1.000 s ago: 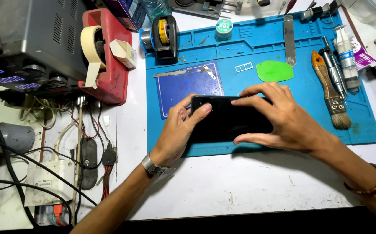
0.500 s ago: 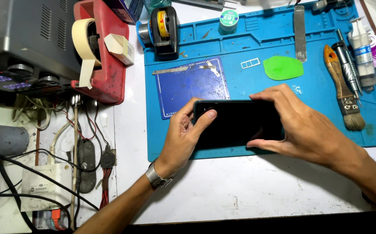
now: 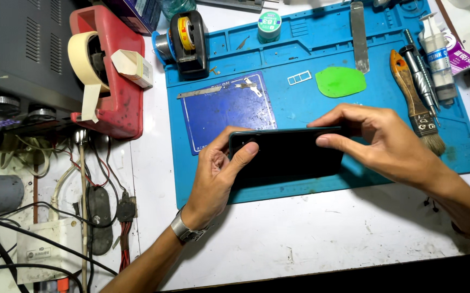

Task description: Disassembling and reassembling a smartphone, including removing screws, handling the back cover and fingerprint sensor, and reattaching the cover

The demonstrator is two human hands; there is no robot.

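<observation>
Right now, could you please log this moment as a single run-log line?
left hand: grips phone left end | right hand: grips right end | phone: held flat over blue mat | nearby: green pick, brush

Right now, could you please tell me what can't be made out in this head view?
- Phone: both ends are covered by the left hand and right hand; its underside faces away.
- Mat: the part beneath the phone is hidden.
- Grey box: cut off by the left edge.
- Small parts near the green pick: too small to identify.

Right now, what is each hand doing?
Left hand: closed on the black phone's left end.
Right hand: closed on its right end.
</observation>
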